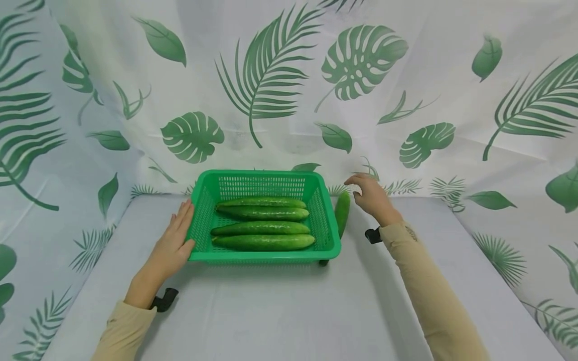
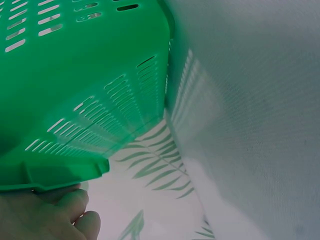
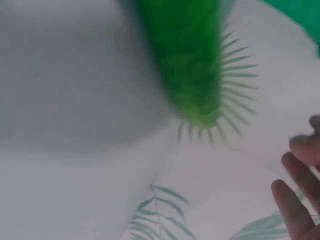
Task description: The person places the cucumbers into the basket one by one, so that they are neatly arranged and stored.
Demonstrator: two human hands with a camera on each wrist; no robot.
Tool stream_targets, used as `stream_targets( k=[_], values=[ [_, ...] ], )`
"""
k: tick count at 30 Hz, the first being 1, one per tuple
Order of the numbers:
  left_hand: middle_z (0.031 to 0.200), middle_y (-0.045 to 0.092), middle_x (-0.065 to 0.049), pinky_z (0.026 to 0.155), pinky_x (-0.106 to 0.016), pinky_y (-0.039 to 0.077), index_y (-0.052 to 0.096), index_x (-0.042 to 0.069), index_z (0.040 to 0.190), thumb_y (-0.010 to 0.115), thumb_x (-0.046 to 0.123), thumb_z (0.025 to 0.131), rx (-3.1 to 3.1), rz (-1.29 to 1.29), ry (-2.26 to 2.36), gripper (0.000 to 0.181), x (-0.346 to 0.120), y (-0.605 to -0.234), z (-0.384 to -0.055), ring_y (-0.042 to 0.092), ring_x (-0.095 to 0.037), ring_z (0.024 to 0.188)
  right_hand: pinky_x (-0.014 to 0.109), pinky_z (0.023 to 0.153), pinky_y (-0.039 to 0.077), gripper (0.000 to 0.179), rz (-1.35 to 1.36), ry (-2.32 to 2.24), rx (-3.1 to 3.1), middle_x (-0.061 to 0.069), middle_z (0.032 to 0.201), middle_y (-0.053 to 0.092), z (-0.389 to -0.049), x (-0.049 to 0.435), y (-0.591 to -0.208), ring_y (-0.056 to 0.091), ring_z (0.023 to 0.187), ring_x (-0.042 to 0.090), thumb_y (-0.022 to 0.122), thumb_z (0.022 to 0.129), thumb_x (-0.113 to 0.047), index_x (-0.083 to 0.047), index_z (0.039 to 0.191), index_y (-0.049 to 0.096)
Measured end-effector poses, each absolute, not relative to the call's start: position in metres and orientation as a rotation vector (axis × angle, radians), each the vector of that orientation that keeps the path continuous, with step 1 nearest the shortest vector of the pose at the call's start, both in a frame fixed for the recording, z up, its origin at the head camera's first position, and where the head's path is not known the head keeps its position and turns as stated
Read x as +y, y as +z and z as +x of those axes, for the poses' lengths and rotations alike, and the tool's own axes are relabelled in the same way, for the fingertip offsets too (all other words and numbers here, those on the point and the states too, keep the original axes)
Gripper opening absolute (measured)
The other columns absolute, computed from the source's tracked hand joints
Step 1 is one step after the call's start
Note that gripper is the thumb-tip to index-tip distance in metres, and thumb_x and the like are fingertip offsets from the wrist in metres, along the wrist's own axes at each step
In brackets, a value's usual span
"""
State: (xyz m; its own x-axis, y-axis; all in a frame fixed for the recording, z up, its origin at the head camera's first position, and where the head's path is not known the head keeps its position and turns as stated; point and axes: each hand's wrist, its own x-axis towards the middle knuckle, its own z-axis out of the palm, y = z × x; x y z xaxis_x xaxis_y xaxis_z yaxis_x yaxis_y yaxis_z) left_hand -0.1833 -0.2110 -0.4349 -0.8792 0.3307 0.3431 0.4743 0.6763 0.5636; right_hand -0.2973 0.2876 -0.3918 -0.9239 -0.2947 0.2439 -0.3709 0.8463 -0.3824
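Observation:
A green plastic basket (image 1: 271, 254) with slotted walls holds several cucumbers (image 1: 264, 242) lying side by side. My left hand (image 1: 173, 243) rests along the outside of its left wall, fingers straight; in the left wrist view, fingertips (image 2: 75, 202) show right at the rim. Another cucumber (image 1: 343, 213) lies outside the basket, beside its right wall, which hides part of it. Its blurred, rounded tip (image 3: 197, 107) shows large in the right wrist view. Beyond that far tip, my right hand (image 1: 371, 197) hovers with fingers spread and loosely bent, holding nothing.
The basket stands toward the back of a white-covered table (image 1: 280, 311). A white curtain (image 1: 289, 100) with green leaf prints rises behind and at both sides. Something small and dark (image 1: 323, 262) shows under the basket's front right corner.

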Motion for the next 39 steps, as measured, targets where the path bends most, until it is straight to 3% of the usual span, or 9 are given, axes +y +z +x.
stream_targets(
  k=[7, 20, 25, 35, 37, 39],
  values=[
    [0.162, 0.011, -0.026, 0.12, -0.053, 0.008, 0.016, -0.01, 0.154, 0.044, -0.002, 0.085, -2.655, -0.665, -0.99, 0.075, -0.212, -0.435, -0.184, 0.009, -0.041, 0.149, 0.051, 0.088, 0.051, 0.058, 0.655, 0.34, -3.049, 0.025, 0.143, 0.049, -0.306, 0.29, -0.414, 0.042, 0.134, 0.044, 0.048, 0.076, 0.027, 0.003, 0.127, 0.064],
    [0.163, 0.01, -0.024, 0.12, -0.054, 0.007, 0.015, -0.01, 0.154, 0.043, -0.001, 0.087, -2.68, -0.645, -0.98, 0.074, -0.213, -0.437, -0.184, 0.008, -0.039, 0.15, 0.056, 0.097, 0.048, 0.046, 0.703, 0.318, -2.983, 0.023, 0.124, 0.062, -0.284, 0.316, -0.436, 0.053, 0.121, 0.044, 0.073, 0.072, 0.019, 0.0, 0.114, 0.07],
    [0.163, 0.01, -0.024, 0.12, -0.053, 0.007, 0.014, -0.009, 0.155, 0.044, -0.001, 0.087, -2.681, -0.643, -0.993, 0.075, -0.213, -0.437, -0.184, 0.008, -0.04, 0.15, 0.061, 0.098, 0.044, 0.038, 0.669, 0.415, -2.971, 0.023, 0.12, 0.062, -0.258, 0.343, -0.445, 0.053, 0.119, 0.045, 0.075, 0.074, 0.014, -0.002, 0.108, 0.071],
    [0.164, 0.006, -0.02, 0.121, -0.051, 0.005, 0.013, -0.008, 0.155, 0.042, -0.001, 0.088, -2.689, -0.649, -1.006, 0.074, -0.212, -0.437, -0.185, 0.005, -0.038, 0.15, 0.066, 0.099, 0.04, 0.038, 0.367, 0.965, -3.016, 0.026, 0.124, 0.062, -0.187, 0.407, -0.449, 0.05, 0.12, 0.047, 0.077, 0.081, -0.002, 0.001, 0.118, 0.069],
    [0.164, 0.005, -0.019, 0.121, -0.05, 0.004, 0.012, -0.007, 0.155, 0.042, -0.001, 0.088, -2.696, -0.647, -1.006, 0.074, -0.213, -0.437, -0.185, 0.004, -0.037, 0.151, 0.061, 0.096, 0.045, 0.04, 0.287, 1.036, -3.034, 0.025, 0.126, 0.061, -0.178, 0.415, -0.448, 0.052, 0.118, 0.04, 0.079, 0.08, -0.007, -0.001, 0.119, 0.07],
    [0.164, 0.005, -0.02, 0.121, -0.05, 0.004, 0.011, -0.008, 0.155, 0.042, -0.001, 0.088, -2.697, -0.646, -0.999, 0.075, -0.213, -0.437, -0.186, 0.004, -0.037, 0.151, 0.049, 0.093, 0.05, 0.042, 0.229, 1.092, -3.039, 0.023, 0.128, 0.06, -0.17, 0.422, -0.448, 0.054, 0.115, 0.028, 0.08, 0.081, -0.011, -0.002, 0.121, 0.07]
  ],
)
